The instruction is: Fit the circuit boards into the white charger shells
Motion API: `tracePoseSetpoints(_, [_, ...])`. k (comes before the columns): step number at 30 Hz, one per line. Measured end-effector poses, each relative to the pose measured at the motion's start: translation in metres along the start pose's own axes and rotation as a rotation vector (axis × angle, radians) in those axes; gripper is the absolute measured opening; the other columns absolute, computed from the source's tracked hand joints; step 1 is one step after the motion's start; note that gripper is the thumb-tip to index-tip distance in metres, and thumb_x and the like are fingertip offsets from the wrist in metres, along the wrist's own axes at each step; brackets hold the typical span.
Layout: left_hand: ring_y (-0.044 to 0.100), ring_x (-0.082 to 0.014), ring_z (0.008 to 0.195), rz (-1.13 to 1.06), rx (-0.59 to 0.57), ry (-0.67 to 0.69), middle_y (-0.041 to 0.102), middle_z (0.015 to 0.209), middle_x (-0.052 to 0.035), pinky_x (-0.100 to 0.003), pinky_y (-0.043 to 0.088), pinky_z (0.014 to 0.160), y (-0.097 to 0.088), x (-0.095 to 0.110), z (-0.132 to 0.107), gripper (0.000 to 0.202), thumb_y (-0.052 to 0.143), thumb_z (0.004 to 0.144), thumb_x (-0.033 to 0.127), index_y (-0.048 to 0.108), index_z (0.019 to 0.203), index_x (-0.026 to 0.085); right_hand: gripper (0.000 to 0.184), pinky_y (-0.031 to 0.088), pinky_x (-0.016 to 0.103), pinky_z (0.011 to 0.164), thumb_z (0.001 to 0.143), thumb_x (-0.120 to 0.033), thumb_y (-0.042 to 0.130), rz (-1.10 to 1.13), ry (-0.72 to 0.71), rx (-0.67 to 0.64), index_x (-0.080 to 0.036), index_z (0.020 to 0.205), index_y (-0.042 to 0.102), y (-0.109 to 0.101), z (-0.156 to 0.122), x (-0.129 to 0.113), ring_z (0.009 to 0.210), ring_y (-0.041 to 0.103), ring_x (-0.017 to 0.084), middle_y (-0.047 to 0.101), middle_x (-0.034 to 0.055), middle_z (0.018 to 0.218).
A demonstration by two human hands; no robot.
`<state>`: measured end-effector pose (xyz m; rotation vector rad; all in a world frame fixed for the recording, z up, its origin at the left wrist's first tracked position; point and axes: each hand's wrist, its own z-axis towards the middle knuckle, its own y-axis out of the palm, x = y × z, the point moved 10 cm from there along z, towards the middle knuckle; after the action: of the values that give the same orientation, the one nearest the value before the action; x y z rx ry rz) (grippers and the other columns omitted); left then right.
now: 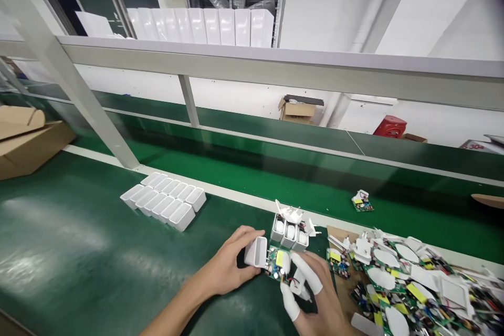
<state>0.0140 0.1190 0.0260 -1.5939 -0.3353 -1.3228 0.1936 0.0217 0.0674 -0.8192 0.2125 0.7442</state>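
My left hand (232, 262) grips a white plastic housing (256, 253), its open end turned to the right. In my right hand (315, 289), with white covers on thumb and finger, is a green circuit board (277, 262) with a yellow-wrapped part, wires and a white plug piece (300, 284). The board's left edge meets the mouth of the housing; whether it is inside I cannot tell. Just beyond my hands stand three white housings (290, 236) with boards and white plug pieces in them.
Rows of white housings (163, 197) stand on the green table at left. A pile of circuit boards (409, 283) lies on cardboard at right. One board (362, 201) rests on the green belt (252, 173). A cardboard box (33, 142) sits far left, a metal frame (275, 58) crosses above.
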Motion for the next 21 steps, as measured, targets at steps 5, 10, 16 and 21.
tracePoseSetpoints(5, [0.059, -0.0242, 0.126, 0.029, -0.022, 0.106, 0.053, 0.144, -0.0103, -0.036, 0.052, 0.107, 0.016, 0.01, 0.0, 0.068, 0.064, 0.094, 0.015, 0.046, 0.157, 0.034, 0.052, 0.061, 0.054, 0.096, 0.097, -0.012, 0.055, -0.106, -0.074, 0.02, -0.019, 0.148, 0.051, 0.006, -0.004, -0.007, 0.122, 0.063, 0.034, 0.069, 0.0155, 0.126])
tracePoseSetpoints(10, [0.057, -0.0269, 0.131, 0.052, -0.014, 0.103, 0.053, 0.147, -0.0117, -0.039, 0.051, 0.111, 0.018, 0.008, 0.0, 0.069, 0.064, 0.092, 0.012, 0.046, 0.155, 0.032, 0.059, 0.06, 0.052, 0.097, 0.093, -0.009, 0.057, -0.147, -0.135, 0.015, -0.015, 0.151, 0.048, 0.004, 0.0, -0.012, 0.122, 0.062, 0.034, 0.07, 0.0155, 0.125])
tracePoseSetpoints(16, [0.055, -0.0276, 0.132, 0.073, -0.011, 0.178, 0.055, 0.144, -0.0117, -0.04, 0.052, 0.109, 0.022, 0.017, 0.001, 0.071, 0.062, 0.09, 0.006, 0.045, 0.154, 0.032, 0.057, 0.06, 0.055, 0.098, 0.092, -0.008, 0.056, -0.177, -0.151, -0.005, -0.009, 0.148, 0.049, 0.003, 0.003, -0.016, 0.122, 0.06, 0.035, 0.069, 0.0171, 0.124])
tracePoseSetpoints(21, [0.055, -0.0263, 0.131, 0.072, -0.014, 0.189, 0.055, 0.144, -0.0103, -0.038, 0.053, 0.108, 0.023, 0.019, 0.002, 0.071, 0.062, 0.091, 0.005, 0.045, 0.154, 0.033, 0.057, 0.063, 0.055, 0.094, 0.093, -0.01, 0.054, -0.201, -0.164, -0.048, -0.009, 0.15, 0.047, 0.004, 0.003, -0.018, 0.123, 0.062, 0.036, 0.069, 0.0186, 0.125])
